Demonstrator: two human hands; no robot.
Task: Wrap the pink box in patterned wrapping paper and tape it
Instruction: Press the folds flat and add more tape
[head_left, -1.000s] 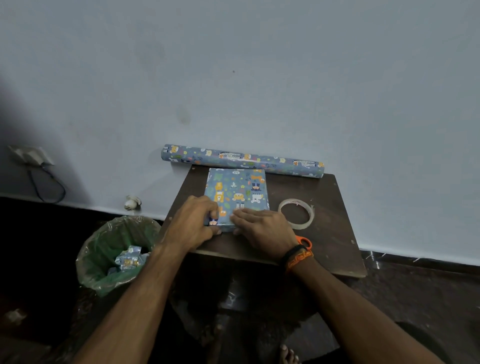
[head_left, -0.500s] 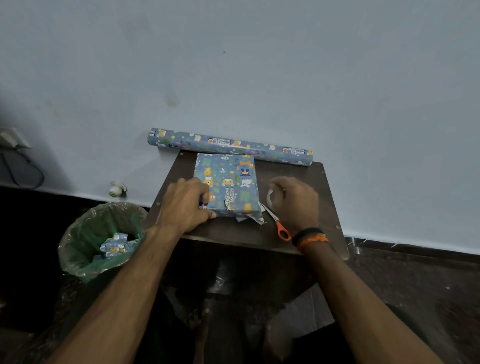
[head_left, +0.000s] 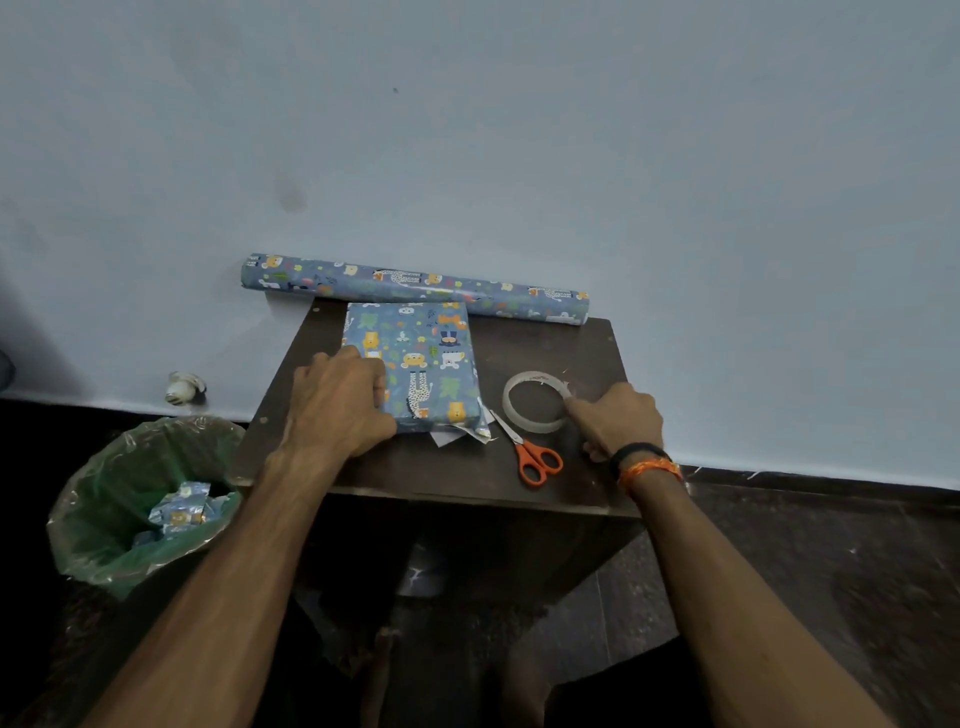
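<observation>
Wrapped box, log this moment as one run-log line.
wrapped box: on table, near flap loose | left hand: holds box | right hand: at tape roll | scissors: idle

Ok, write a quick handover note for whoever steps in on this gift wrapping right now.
Left hand: presses down on the near left corner of the wrapped box, fingers curled over its edge.
Right hand: fingertips on the near right rim of the tape roll; whether it has a firm grip is unclear.
Scissors lie between box and tape, near the table front. Spare paper roll lies along the wall.
Done: paper covers the top and visible sides.
Left: the near end flaps stick out loose; fold and tape them. The far end is hidden.
</observation>
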